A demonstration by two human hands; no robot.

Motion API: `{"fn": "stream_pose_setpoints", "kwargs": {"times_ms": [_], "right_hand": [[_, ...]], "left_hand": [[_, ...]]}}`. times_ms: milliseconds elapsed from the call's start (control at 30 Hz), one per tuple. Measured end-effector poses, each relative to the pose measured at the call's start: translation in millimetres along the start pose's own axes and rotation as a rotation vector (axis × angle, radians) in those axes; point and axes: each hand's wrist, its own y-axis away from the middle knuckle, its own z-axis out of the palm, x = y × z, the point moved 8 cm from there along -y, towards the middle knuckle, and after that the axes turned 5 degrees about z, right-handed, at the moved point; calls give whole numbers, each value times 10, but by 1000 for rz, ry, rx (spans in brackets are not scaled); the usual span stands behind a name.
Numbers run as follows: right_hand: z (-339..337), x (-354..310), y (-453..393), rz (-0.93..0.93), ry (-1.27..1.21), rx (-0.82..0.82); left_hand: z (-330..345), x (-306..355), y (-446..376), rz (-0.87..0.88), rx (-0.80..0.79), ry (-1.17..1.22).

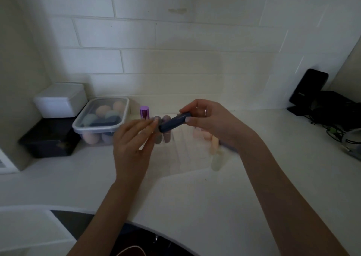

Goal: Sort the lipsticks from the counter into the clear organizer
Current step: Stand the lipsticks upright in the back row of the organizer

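White counter (195, 197) under tiled wall: the right hand (211, 123) pinches the dark lipstick (173, 123) by its upper end, long axis slanting down-left toward the relaxed left hand (132, 144), whose fingertips touch its lower end, directly above the clear organizer (175, 150).

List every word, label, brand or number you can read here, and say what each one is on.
Nothing can be read with confidence.
Black upright device at the far right: a small pale mark on its face, too blurred to read.
Dark blue lipstick held in the right hand: no print visible.
Purple-capped tube: no print visible.
White lidded box: plain.
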Motion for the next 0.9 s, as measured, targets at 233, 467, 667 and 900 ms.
{"fn": "stream_pose_setpoints", "kwargs": {"times_ms": [233, 467, 667, 900], "right_hand": [[19, -63, -4, -74, -55, -16], [61, -2, -57, -46, -183, -16], [84, 36, -82, -16, -240, 29], [24, -9, -86, -65, -248, 108]], "left_hand": [[75, -12, -14, -61, -62, 40], [153, -81, 36, -113, -130, 114], [137, -48, 36, -85, -114, 108], [143, -61, 44, -102, -134, 120]]}}
